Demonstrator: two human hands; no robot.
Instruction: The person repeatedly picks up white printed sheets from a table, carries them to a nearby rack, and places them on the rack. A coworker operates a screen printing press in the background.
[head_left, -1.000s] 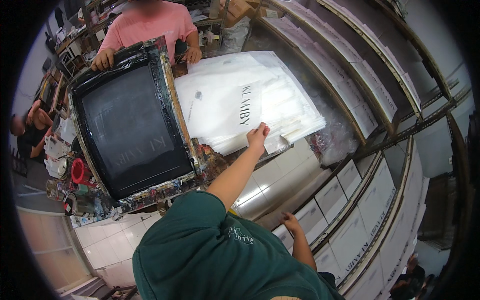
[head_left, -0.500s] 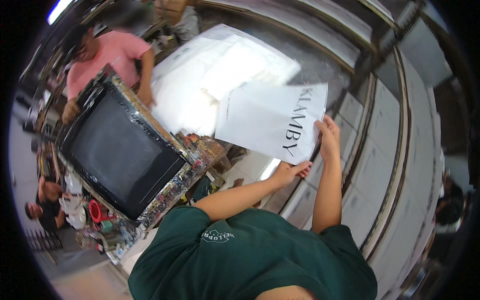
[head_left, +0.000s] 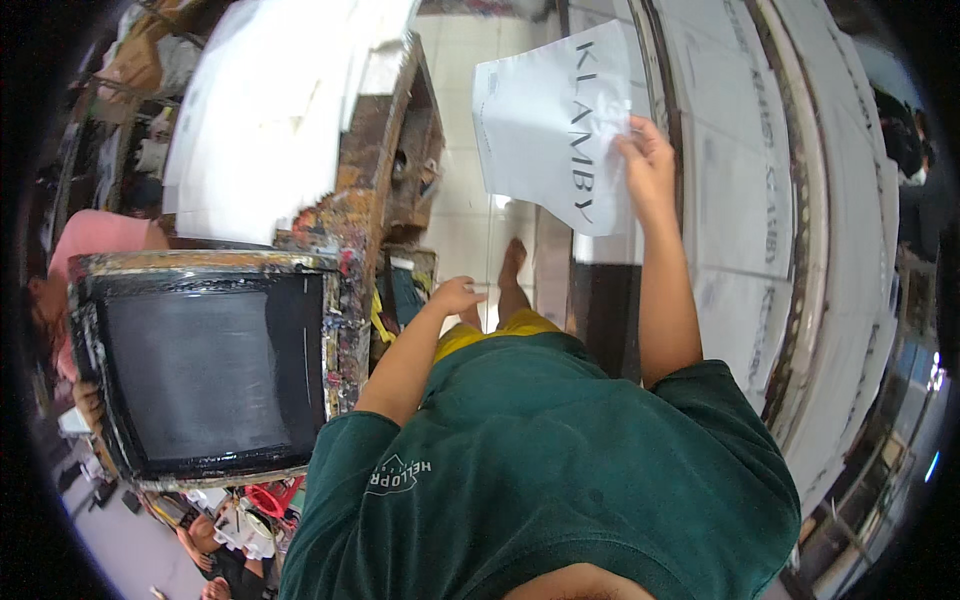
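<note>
My right hand (head_left: 650, 170) pinches the right edge of a thin white plastic bag (head_left: 540, 125) between thumb and fingers. Large black lettering runs along the bag's right side, with smaller print near its left edge. Slightly bent, the bag hangs out over the floor and the near edge of the rack at right. My left hand (head_left: 458, 297) is away from the bag, held low in front of my body with its fingers apart and nothing in them. Left of it stands a framed printing screen (head_left: 200, 375) with dark mesh and an ink-stained frame.
A white stack of sheets (head_left: 265, 120) lies on the stained wooden table (head_left: 392, 150) at far left. Racks (head_left: 735, 150) with similar printed white sheets run along the right. A co-worker in a pink top (head_left: 100, 235) has a hand on the screen frame. Another person (head_left: 235, 575) is at lower left.
My left hand has let go of the bag and dropped toward my body. The right hand has carried the bag up toward the racks. My view has turned right, and the screen now appears level.
</note>
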